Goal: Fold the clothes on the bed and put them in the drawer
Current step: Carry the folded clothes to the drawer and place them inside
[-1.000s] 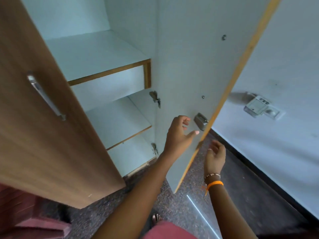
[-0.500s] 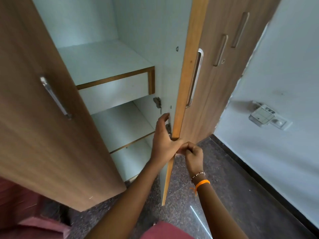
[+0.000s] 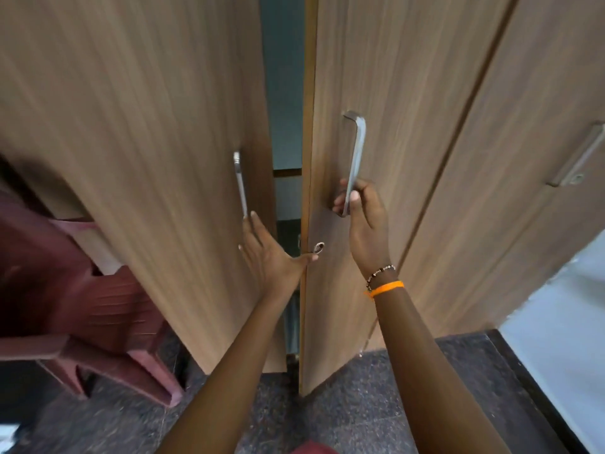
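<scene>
We are gripping the metal handle with our right hand, our left hand pressing flat-fingered on the wood-grain left door.

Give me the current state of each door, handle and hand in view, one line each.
left door: nearly closed, a narrow gap left
right door: nearly closed, its edge beside the gap
left hand: fingers straight, flat on the left door below its handle
right hand: grips the right door handle at its lower end
left door handle: free, not gripped
far right door: closed
</scene>
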